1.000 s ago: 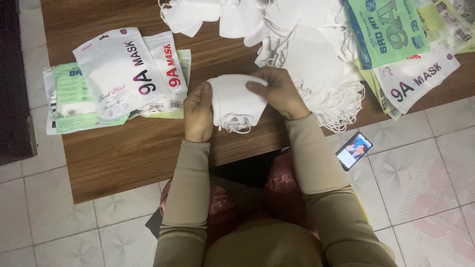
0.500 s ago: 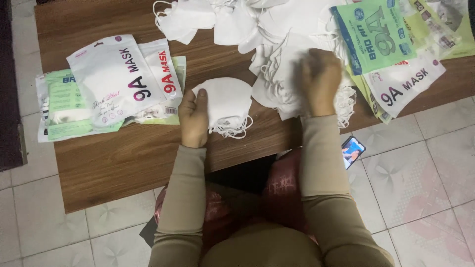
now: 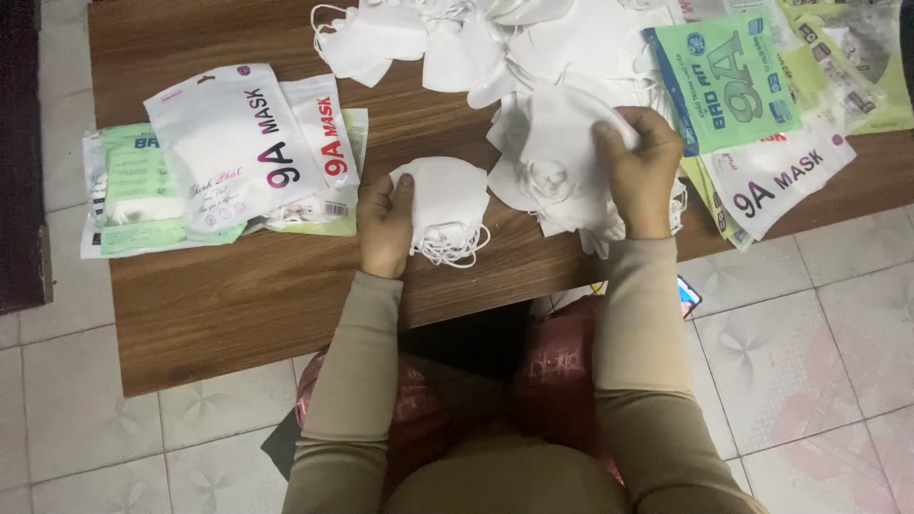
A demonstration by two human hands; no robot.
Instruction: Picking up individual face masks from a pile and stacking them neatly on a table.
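On the surface: mask packets left, folded mask stack centre, loose mask heap behind and right, more packets far right.

A home turned into a small packing spot: a low brown wooden surface sits on a pale patterned tile floor. Loose white face masks and printed plastic pouches cover it.

Bare table front-left — mask pile (loose) and packets crowd the back.
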